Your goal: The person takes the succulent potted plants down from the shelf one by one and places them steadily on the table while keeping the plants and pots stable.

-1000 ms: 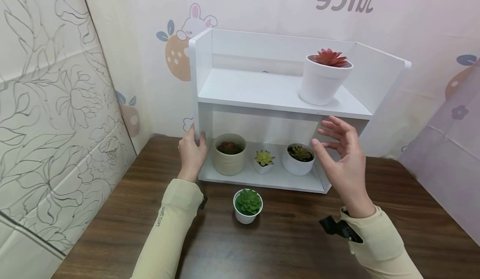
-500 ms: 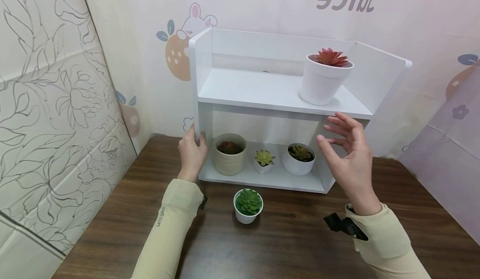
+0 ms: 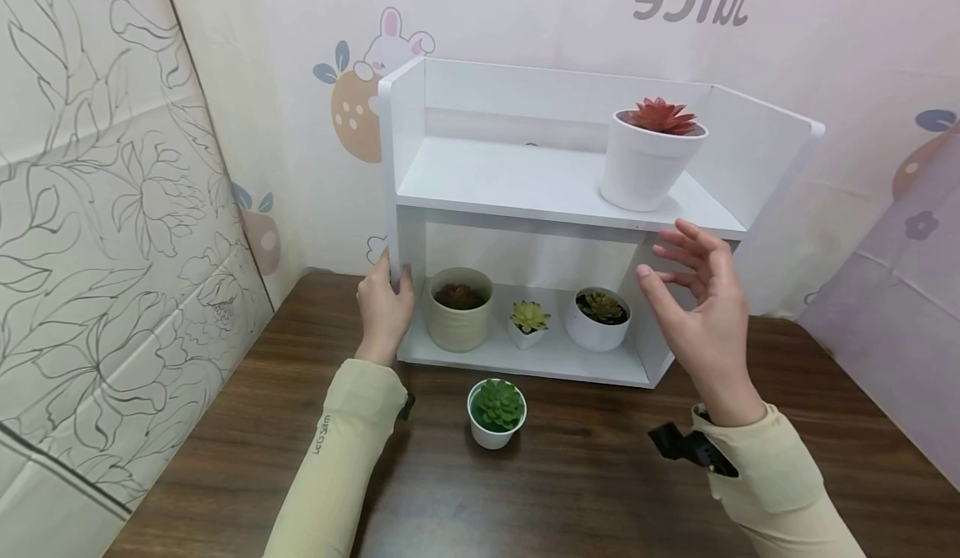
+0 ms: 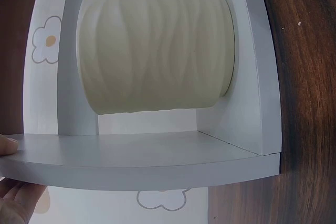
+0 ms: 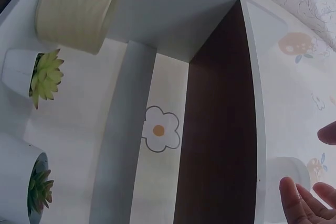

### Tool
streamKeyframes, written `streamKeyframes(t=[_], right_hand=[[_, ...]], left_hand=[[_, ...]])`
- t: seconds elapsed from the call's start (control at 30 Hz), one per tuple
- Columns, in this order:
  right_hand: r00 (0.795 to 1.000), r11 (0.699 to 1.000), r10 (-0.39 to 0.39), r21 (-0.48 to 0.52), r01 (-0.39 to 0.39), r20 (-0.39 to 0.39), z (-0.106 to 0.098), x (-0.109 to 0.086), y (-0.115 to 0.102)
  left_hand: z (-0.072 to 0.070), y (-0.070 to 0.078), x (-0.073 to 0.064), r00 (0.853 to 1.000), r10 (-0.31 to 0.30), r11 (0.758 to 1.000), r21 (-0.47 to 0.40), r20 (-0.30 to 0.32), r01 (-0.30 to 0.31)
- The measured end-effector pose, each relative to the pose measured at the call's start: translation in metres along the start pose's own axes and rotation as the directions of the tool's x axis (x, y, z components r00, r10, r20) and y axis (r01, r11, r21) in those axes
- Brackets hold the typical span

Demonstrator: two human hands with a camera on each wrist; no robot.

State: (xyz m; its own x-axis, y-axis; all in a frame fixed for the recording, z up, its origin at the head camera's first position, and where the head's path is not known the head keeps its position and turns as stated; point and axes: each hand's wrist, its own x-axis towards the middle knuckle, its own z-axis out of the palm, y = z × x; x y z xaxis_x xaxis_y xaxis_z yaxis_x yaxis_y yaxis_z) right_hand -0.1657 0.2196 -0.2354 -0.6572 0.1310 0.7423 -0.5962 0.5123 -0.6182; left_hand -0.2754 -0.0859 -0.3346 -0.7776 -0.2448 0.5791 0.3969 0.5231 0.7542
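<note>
My left hand grips the left side panel of a white two-tier shelf; the left wrist view has the thumb inside the panel and the fingers outside. My right hand holds nothing and hovers before the shelf's right side, thumb and fingers spread apart. Above it, a white pot with a red succulent stands on the upper tier. On the lower tier are a beige pot, a small white pot with a yellow-green succulent and a round white pot with a dark green succulent.
A small white pot with a green succulent stands on the dark wooden table in front of the shelf. Behind the shelf hangs a printed backdrop. At the left is a flower-patterned wall panel.
My right hand has moved a little to the right and up, away from the round white pot. The left hand stays on the side panel, and the pots have not moved.
</note>
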Motion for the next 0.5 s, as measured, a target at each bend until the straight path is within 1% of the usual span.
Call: streamKeyframes(t=[0.5], right_hand=[[0.999, 0.999, 0.026, -0.038, -0.027, -0.037, -0.001, 0.012, -0.001]], left_hand=[[-0.001, 0.001, 0.0, 1.0, -0.02, 1.0, -0.008, 0.013, 0.02]])
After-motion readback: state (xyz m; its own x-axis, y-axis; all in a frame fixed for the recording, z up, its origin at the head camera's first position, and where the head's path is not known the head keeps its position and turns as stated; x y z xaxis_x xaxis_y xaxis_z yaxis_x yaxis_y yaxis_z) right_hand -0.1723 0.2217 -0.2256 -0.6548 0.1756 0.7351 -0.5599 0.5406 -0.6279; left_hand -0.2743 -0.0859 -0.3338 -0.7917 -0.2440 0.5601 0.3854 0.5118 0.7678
